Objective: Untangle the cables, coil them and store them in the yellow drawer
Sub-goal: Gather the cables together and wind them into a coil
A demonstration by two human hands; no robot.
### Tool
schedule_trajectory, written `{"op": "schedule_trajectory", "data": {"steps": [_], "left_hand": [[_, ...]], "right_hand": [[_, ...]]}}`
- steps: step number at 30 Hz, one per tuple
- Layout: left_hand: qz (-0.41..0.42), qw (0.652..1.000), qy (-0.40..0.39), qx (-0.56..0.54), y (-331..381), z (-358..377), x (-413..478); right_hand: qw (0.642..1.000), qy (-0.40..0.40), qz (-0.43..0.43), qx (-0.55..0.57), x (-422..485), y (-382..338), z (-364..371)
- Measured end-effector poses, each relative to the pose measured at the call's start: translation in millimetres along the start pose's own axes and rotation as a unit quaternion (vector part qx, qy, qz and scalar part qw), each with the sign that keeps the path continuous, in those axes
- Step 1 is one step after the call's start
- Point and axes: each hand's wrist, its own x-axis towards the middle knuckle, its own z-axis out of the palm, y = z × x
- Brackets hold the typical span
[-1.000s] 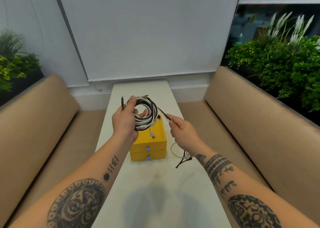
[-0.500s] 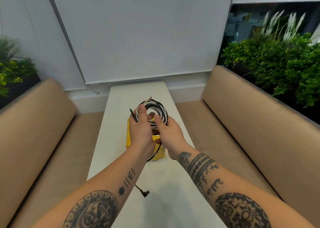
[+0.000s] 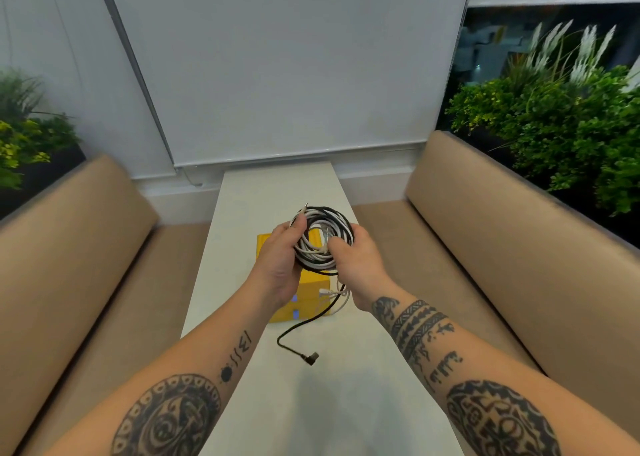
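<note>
1. Nearest you, over the white table (image 3: 311,417), a black cable tail ends in an angled plug (image 3: 311,358).
2. Beyond it stands the yellow drawer unit (image 3: 281,315), with a white cable end (image 3: 332,293) hanging across its front.
3. Above the drawers, your left hand (image 3: 278,265) and right hand (image 3: 356,265) both grip the coil of black and white cables (image 3: 323,237), fingers curled round opposite sides.
4. Tan benches (image 3: 519,230) flank the table.
5. A white roller blind (image 3: 277,74) covers the far wall, with green plants (image 3: 554,119) at either side.
</note>
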Motion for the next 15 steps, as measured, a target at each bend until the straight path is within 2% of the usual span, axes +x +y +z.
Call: {"op": "schedule_trajectory", "data": {"steps": [7,11,15], "left_hand": [[0.064,0.974,0.008,0.219,6,-21,6],[0.028,0.988,-0.012,0.148,14,-23,11],[0.021,0.987,-0.016,0.160,15,-21,20]], "right_hand": [[0.996,-0.032,-0.022,-0.078,-1,4,-14],[0.987,-0.068,-0.034,-0.138,1,6,-24],[0.978,-0.086,-0.033,-0.188,1,7,-29]]}}
